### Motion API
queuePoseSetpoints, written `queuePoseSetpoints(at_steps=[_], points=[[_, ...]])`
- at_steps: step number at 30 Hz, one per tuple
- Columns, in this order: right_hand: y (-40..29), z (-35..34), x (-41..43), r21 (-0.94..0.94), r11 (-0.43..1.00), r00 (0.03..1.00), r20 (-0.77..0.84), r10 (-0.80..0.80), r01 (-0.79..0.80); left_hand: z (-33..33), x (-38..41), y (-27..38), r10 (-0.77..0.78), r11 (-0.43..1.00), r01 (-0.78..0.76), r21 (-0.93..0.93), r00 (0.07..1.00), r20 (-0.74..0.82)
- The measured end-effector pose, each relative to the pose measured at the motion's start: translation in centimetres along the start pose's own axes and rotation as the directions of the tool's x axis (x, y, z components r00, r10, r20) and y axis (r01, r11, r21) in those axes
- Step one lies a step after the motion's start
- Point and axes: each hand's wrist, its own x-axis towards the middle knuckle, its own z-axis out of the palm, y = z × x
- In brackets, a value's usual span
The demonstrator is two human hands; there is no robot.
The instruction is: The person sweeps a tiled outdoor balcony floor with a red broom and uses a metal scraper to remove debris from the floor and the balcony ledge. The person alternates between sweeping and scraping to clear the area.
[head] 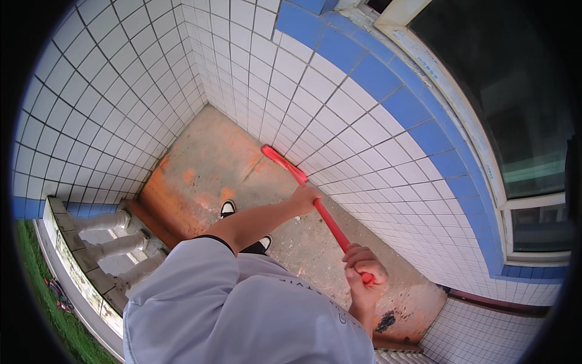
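A red long-handled broom (334,225) slants across the middle of the view. Its red head (284,162) lies on the concrete floor along the foot of the white tiled wall. My left hand (305,200) is closed around the lower handle, a little above the head. Around the top end of the handle my right hand (365,273) is wrapped, thumb showing, with the red tip sticking out of the fist. My left forearm reaches across above my black and white shoes (228,209).
White tiled walls meet in a corner (207,102) ahead. On the right a blue-tiled border (391,86) frames a window (495,91). At left stands a balustrade (107,248) with pale balusters, grass beyond. Orange stains (168,195) and a black patch (385,321) mark the floor.
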Motion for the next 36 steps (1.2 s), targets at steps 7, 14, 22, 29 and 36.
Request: queuePoseSetpoints(at_steps=[7, 14, 22, 29, 36], points=[[-18.8, -3.0, 1.5, 0.114, 0.757, 0.760, 0.027, -0.650, 0.644, -7.1, -2.4, 19.0, 0.480, 0.858, -0.464, -0.222, 0.877, 0.023], [-1.1, 6.1, 4.5, 0.202, 0.972, 0.990, -0.089, -0.106, 0.122, -8.4, -2.1, -2.5, -0.025, 0.994, 0.039, 0.097, 0.990, -0.140], [-15.8, 5.4, 10.9, 0.186, 0.776, 0.797, -0.096, -0.597, 0.603, -20.9, -0.8, 9.0, 0.349, 0.911, -0.393, -0.126, 0.896, -0.275], [-9.6, 16.5, 17.5, -0.302, 0.949, 0.989, 0.135, -0.052, 0.091, -26.8, 0.3, -0.6, 0.273, 0.938, -0.325, -0.122, 0.908, -0.317], [3.0, 25.5, 21.6, 0.088, 0.993, 0.955, 0.292, 0.045, -0.074, -25.6, -0.5, -17.2, -0.100, 0.994, 0.087, -0.067, 0.967, -0.233]])
